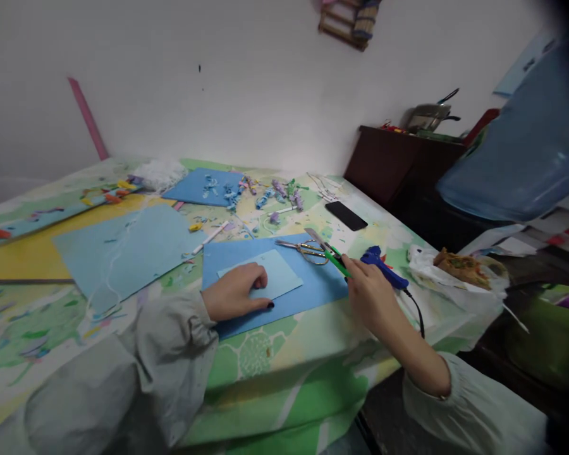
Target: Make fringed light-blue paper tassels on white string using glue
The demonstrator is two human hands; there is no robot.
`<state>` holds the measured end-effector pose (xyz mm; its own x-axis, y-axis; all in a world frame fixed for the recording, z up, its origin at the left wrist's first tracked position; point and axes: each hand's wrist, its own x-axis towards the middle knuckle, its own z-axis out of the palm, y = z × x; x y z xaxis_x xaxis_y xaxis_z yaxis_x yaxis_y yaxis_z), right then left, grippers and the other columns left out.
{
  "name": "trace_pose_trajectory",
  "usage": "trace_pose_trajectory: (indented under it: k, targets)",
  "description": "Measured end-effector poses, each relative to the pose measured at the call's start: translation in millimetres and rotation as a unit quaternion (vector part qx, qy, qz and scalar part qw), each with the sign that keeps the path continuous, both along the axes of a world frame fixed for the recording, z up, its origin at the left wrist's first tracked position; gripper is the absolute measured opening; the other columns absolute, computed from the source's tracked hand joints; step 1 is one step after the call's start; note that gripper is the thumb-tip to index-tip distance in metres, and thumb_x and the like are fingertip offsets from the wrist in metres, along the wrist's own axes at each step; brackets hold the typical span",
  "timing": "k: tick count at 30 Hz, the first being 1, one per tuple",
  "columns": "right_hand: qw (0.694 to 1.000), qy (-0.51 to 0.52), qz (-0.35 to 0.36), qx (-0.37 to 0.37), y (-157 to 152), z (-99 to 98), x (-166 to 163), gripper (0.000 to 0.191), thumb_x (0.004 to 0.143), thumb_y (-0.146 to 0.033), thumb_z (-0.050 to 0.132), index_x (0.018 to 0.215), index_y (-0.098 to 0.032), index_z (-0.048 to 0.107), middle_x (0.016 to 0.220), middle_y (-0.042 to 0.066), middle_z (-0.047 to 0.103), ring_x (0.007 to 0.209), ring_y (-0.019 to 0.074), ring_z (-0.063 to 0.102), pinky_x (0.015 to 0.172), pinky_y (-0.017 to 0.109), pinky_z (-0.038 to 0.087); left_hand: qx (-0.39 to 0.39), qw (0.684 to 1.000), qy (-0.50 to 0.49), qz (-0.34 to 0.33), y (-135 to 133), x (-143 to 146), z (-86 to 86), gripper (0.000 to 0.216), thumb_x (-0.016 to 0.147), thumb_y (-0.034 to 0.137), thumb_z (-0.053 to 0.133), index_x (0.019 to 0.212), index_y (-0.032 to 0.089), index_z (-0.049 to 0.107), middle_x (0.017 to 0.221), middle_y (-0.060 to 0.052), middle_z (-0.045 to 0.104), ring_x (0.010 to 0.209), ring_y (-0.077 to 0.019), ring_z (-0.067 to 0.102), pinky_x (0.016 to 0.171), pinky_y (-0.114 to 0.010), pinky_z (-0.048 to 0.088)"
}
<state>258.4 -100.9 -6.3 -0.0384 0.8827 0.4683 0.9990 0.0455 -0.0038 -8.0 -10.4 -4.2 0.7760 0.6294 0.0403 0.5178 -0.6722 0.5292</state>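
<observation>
My left hand (237, 291) rests on a small light blue foam sheet (277, 275), its fingers loosely curled and the thumb stretched out apart from them. That sheet lies on a larger, darker blue sheet (313, 294). My right hand (370, 294) is closed around a green utility knife (334, 260), its blade pointing up and left above the darker sheet. Just left of the knife, metal scissors (306, 249) with gold-coloured handles lie on the blue sheet. A blue glue gun (384, 268) with a black cord lies beyond my right hand.
A black phone (346, 216) and several curled foam pieces (265, 198) lie farther back. Light blue (137, 253) and yellow (33, 253) sheets cover the left side. Food in a white bag (462, 268) sits at right. Scraps litter the patterned tablecloth (260, 363).
</observation>
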Motion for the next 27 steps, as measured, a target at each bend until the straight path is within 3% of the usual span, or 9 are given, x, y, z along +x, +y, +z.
trace_pose_trajectory:
  k: [4,8,11,14,16,20,22,24,27]
  targets:
    - [0.998,-0.035,-0.03,-0.043,21.7,-1.0,-5.7,0.056,0.07,0.006,0.04,0.126,-0.001,0.046,0.118,0.027,0.054,0.105,0.0349,0.051,0.086,0.047,0.04,0.022,0.999,0.034,0.001,-14.6,14.5,3.0,0.002,0.075,0.02,0.049,0.075,0.018,0.05,0.079,-0.006,0.056,0.075,-0.0209,0.05,0.068,-0.032,0.038]
    - [0.997,-0.003,-0.008,-0.077,46.4,10.5,-16.6,0.049,0.073,0.002,0.046,0.121,-0.004,0.052,0.115,0.026,0.056,0.104,0.0351,0.05,0.085,0.047,0.038,0.019,0.998,0.064,0.01,-16.9,18.7,8.4,0.009,0.072,0.011,0.045,0.073,0.019,0.048,0.075,-0.005,0.057,0.072,-0.0205,0.052,0.065,-0.031,0.038]
    - [0.983,0.021,0.104,-0.15,62.6,24.4,-30.1,0.029,0.075,-0.012,0.059,0.103,-0.016,0.063,0.103,0.013,0.064,0.098,0.0259,0.055,0.083,0.036,0.042,0.017,0.997,0.071,0.023,-14.3,21.1,11.3,0.007,0.074,0.015,0.048,0.079,0.019,0.048,0.081,-0.006,0.058,0.074,-0.0209,0.053,0.066,-0.031,0.038]
    - [0.941,0.027,0.234,-0.243,71.4,32.8,-41.8,0.035,0.058,-0.029,0.078,0.09,-0.02,0.067,0.084,0.003,0.067,0.078,0.018,0.06,0.066,0.024,0.045,0.02,0.997,0.066,0.041,-9.6,24.4,10.9,0.004,0.078,0.02,0.046,0.08,0.019,0.05,0.083,-0.007,0.059,0.076,-0.0217,0.053,0.067,-0.033,0.038]
    - [0.914,0.026,0.289,-0.284,73.8,33.5,-44.8,0.031,0.05,-0.024,0.082,0.078,-0.019,0.069,0.076,0.001,0.066,0.069,0.0155,0.058,0.058,0.021,0.043,0.017,0.997,0.06,0.053,-5.3,25.7,9.7,0.009,0.081,0.021,0.044,0.077,0.019,0.052,0.079,-0.006,0.061,0.074,-0.0208,0.054,0.065,-0.031,0.038]
    - [0.872,0.048,0.359,-0.329,81.7,32.5,-42.4,0.014,0.055,-0.012,0.076,0.06,-0.017,0.064,0.059,-0.005,0.062,0.053,0.008,0.053,0.05,0.016,0.038,0.002,0.996,0.039,0.078,4.7,22.3,12.1,0.011,0.081,0.024,0.047,0.075,0.019,0.055,0.071,-0.003,0.062,0.065,-0.0174,0.055,0.058,-0.027,0.038]
    - [0.872,0.079,0.364,-0.318,90.6,33.8,-43.0,0.012,0.059,-0.011,0.073,0.062,-0.017,0.063,0.056,-0.006,0.061,0.051,0.0063,0.053,0.049,0.015,0.036,0.021,0.993,-0.008,0.119,9.0,17.2,17.2,0.014,0.082,0.026,0.047,0.075,0.019,0.057,0.069,-0.002,0.063,0.062,-0.0158,0.055,0.056,-0.026,0.039]
    - [0.895,0.121,0.335,-0.268,101.0,34.5,-47.9,0.008,0.065,-0.01,0.065,0.069,-0.016,0.061,0.063,-0.005,0.063,0.057,0.007,0.055,0.052,0.015,0.037,0.092,0.97,-0.098,0.202,11.5,10.8,23.7,0.015,0.083,0.027,0.048,0.076,0.019,0.058,0.067,0.0,0.062,0.059,-0.0139,0.054,0.056,-0.024,0.039]
    - [0.938,0.179,0.249,-0.163,110.8,29.1,-60.3,0.013,0.075,-0.007,0.049,0.081,-0.014,0.058,0.074,0.002,0.063,0.066,0.0108,0.057,0.058,0.02,0.037,0.252,0.884,-0.216,0.331,10.7,2.6,31.7,0.016,0.083,0.027,0.051,0.071,0.018,0.057,0.055,0.004,0.053,0.047,-0.0095,0.046,0.05,-0.021,0.035]
